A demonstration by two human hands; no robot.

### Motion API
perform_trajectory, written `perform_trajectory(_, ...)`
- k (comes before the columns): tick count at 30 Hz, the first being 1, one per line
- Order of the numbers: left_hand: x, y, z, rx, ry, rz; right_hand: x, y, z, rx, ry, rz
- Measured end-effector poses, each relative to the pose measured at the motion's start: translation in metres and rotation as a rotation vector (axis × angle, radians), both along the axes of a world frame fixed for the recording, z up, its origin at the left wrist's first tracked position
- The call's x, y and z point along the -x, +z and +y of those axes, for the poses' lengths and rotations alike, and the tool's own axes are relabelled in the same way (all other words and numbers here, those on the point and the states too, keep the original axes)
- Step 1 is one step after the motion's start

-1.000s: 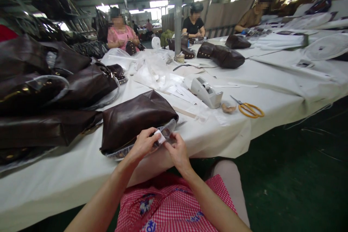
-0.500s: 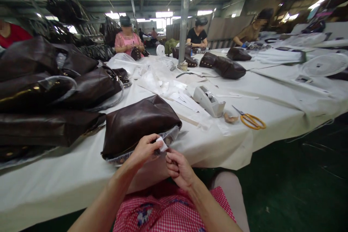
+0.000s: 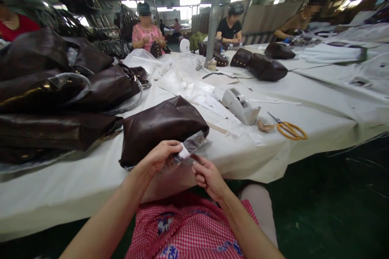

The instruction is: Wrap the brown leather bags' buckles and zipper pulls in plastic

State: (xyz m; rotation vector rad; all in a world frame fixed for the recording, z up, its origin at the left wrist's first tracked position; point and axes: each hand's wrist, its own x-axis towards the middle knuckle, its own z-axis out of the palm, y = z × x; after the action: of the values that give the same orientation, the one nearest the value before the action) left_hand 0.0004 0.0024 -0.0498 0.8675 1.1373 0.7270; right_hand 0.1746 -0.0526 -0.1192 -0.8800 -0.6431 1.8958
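A dark brown leather bag [image 3: 161, 129] lies on its side at the table's near edge, with clear plastic wrap [image 3: 194, 142] along its near side. My left hand [image 3: 162, 154] is closed at that near side, pinching a small white tag [image 3: 184, 151] between thumb and fingers. Just to the right, my right hand [image 3: 209, 176] is closed, its thumb and index finger pinched together by the plastic. Whatever is in that pinch is too small to make out.
Brown bags [image 3: 45, 89] are heaped on the left. Beyond my bag stand a tape dispenser [image 3: 241, 107], a piece of brown tape [image 3: 265, 126] and orange-handled scissors [image 3: 290, 129]. A metal post [image 3: 215, 16] rises from the table. Several co-workers sit across it.
The view has shifted, so the table things appear farther right. My right hand has moved slightly away from the tag. The left still pinches the tag, and more of the plastic shows beside it.
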Motion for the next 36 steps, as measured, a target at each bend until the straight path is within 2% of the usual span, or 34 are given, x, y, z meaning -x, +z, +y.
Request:
perform_trajectory(2,0.003,0.009,0.009,0.028,-0.018,-0.03,-0.001,0.0,-0.003,-0.037,-0.115,-0.103)
perform_trajectory(4,0.006,0.018,0.016,0.046,-0.045,-0.033,0.002,0.004,-0.006,-0.059,-0.153,-0.124)
perform_trajectory(8,0.007,0.027,0.021,0.073,-0.071,0.002,0.011,0.02,-0.01,-0.064,-0.095,0.037)
perform_trajectory(12,0.004,0.023,0.014,0.046,-0.069,0.008,0.014,0.033,-0.009,-0.076,0.005,0.183)
perform_trajectory(15,0.0,0.019,0.009,-0.005,-0.019,0.024,0.016,0.037,-0.01,-0.047,0.088,0.27)
perform_trajectory(17,-0.004,0.017,0.007,-0.028,0.01,0.037,0.018,0.035,-0.012,-0.068,0.118,0.253)
perform_trajectory(19,-0.009,0.017,0.007,-0.024,0.013,0.053,0.02,0.028,-0.013,-0.139,0.092,0.112)
perform_trajectory(21,-0.011,0.017,0.007,-0.01,0.007,0.066,0.013,0.018,-0.008,-0.214,0.02,-0.13)
perform_trajectory(23,-0.01,0.017,0.007,0.007,-0.013,0.071,-0.007,0.011,0.003,-0.28,-0.108,-0.405)
perform_trajectory(25,-0.005,0.014,0.007,0.02,-0.049,0.069,-0.042,0.014,0.023,-0.376,-0.306,-0.678)
perform_trajectory(28,0.004,0.011,0.006,0.037,-0.101,0.05,-0.11,0.042,0.066,-0.575,-0.65,-1.111)
perform_trajectory(29,0.006,0.01,0.005,0.048,-0.112,0.042,-0.131,0.056,0.084,-0.603,-0.686,-1.276)
perform_trajectory(31,0.007,0.01,0.004,0.068,-0.125,0.03,-0.168,0.082,0.123,-0.503,-0.59,-1.639)
perform_trajectory(33,0.006,0.009,0.003,0.074,-0.134,0.017,-0.192,0.101,0.16,-0.421,-0.534,-1.734)
perform_trajectory(36,0.004,0.007,0.003,0.066,-0.147,-0.009,-0.21,0.114,0.202,-0.354,-0.487,-1.823)
